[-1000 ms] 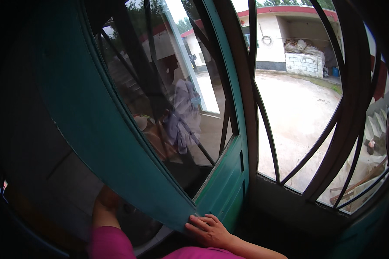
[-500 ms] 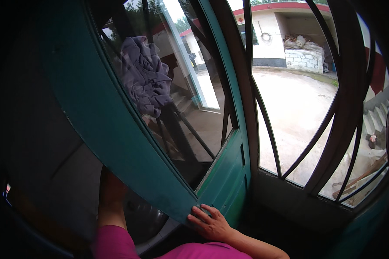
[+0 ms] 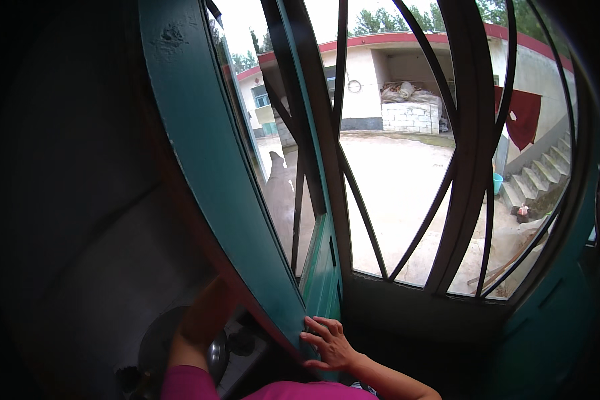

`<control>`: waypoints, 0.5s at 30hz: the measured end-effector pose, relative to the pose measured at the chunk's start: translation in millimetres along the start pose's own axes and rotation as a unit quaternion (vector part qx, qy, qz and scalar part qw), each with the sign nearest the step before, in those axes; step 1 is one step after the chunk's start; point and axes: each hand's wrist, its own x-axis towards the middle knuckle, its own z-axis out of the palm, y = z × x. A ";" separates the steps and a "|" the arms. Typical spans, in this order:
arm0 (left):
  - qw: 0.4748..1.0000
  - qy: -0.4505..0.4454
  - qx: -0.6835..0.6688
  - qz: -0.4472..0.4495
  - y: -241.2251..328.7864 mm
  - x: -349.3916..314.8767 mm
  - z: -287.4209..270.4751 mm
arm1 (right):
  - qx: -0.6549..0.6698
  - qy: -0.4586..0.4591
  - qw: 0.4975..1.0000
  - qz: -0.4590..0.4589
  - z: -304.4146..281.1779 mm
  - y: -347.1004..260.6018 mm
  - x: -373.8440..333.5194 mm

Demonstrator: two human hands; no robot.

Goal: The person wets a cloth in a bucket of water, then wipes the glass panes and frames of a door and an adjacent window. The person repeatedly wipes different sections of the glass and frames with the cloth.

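A teal door [image 3: 200, 133] with a glass pane stands ajar in front of me, its edge turned toward me. My right hand [image 3: 331, 345] rests against the lower part of this door, fingers apart and thumb stretched out to the left. My left forearm [image 3: 210, 317] reaches up on the door's left side. The left hand itself is hidden behind the door's edge, so what it touches does not show.
A dark barred frame [image 3: 447, 267] with curved metal bars stands beyond the door. Through it appear a bright courtyard [image 3: 393, 193], a white block wall [image 3: 413, 117], stairs [image 3: 537, 177] and a red cloth [image 3: 519, 120]. A round metal vessel [image 3: 155, 337] sits at lower left.
The door has swung and now shows more edge-on. The bundled purple cloth behind its glass has gone from view. My right hand's fingers have spread wider, and more courtyard shows.
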 end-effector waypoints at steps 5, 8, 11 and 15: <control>0.998 -0.061 -0.030 0.013 -33.7 14.3 39.6 | 0.075 0.094 0.992 0.036 -34.4 -4.7 -22.1; 0.996 -0.075 -0.023 0.032 -60.9 26.6 72.8 | 0.075 0.185 0.975 0.094 -62.3 -16.0 -34.5; 0.987 -0.094 0.074 0.107 -75.8 44.7 107.3 | 0.120 0.284 0.939 0.154 -82.8 -6.1 -47.4; 0.802 -0.088 0.429 0.406 -80.0 90.0 144.6 | 0.215 0.341 0.884 0.236 -106.1 27.1 -70.6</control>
